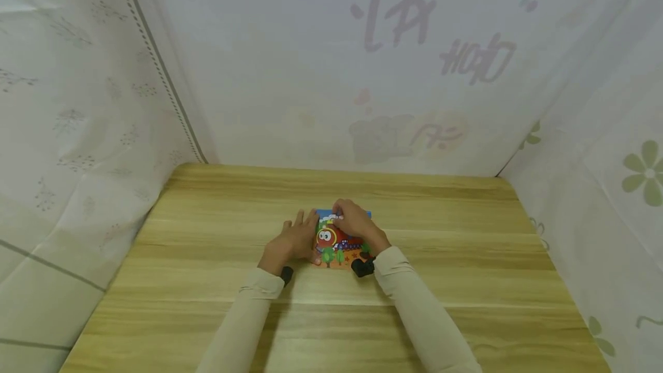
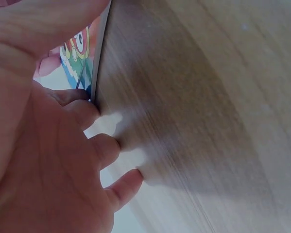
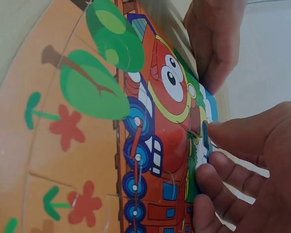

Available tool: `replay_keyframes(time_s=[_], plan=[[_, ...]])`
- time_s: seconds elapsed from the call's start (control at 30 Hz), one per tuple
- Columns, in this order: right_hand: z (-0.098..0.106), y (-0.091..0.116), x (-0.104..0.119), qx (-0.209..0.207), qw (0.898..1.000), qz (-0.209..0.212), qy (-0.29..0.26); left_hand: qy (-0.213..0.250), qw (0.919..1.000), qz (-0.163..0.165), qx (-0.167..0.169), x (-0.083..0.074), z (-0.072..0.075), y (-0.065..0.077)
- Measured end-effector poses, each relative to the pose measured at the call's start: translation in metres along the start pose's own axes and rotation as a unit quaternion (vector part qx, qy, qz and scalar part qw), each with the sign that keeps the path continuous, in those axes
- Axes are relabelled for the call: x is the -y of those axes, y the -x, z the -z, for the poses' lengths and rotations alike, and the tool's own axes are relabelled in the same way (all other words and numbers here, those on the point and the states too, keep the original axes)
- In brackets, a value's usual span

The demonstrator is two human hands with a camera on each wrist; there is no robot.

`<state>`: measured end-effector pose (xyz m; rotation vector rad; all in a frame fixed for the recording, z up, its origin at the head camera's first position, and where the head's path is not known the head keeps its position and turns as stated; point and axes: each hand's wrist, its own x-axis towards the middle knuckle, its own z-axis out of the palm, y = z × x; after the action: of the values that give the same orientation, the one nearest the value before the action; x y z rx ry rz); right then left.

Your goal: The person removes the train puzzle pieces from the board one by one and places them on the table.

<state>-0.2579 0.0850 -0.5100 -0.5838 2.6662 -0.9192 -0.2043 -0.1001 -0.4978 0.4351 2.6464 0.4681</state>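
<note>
A jigsaw puzzle (image 1: 331, 246) with a cartoon red train lies flat on the wooden table. Cut lines between its pieces show in the right wrist view, along with the train's eyes, blue wheels, green trees and red flowers. My left hand (image 1: 297, 240) rests at the puzzle's left edge, fingers spread, some tips on the table. In the left wrist view its thumb and index finger touch the board edge (image 2: 100, 58). Over the upper part, the thumb and fingers of my right hand (image 3: 252, 155) pinch a small puzzle piece (image 3: 205, 135), mostly hidden by the thumb.
The wooden table (image 1: 466, 258) extends around the puzzle on every side. Printed white cloth (image 1: 290, 62) hangs behind the table, with more cloth at the left and right. A black wrist device (image 1: 362, 267) sits by the right cuff.
</note>
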Motion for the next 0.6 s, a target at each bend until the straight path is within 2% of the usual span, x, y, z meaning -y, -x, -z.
replay_keyframes(time_s=[0.2,0.33,0.6], plan=[[-0.0009,-0.0002,-0.0009,0.002,0.999,-0.022,-0.036,0.003,1.0,0.001,0.003,0.0016,-0.0018,-0.0002],[-0.0025,-0.0008,-0.0035,0.005,0.997,-0.017,-0.07,0.001,1.0,0.003,0.002,0.0016,-0.0023,-0.0003],[-0.0065,-0.0013,-0.0087,-0.035,0.991,-0.019,-0.129,0.021,0.9998,-0.001,0.0,0.0013,-0.0026,0.0009]])
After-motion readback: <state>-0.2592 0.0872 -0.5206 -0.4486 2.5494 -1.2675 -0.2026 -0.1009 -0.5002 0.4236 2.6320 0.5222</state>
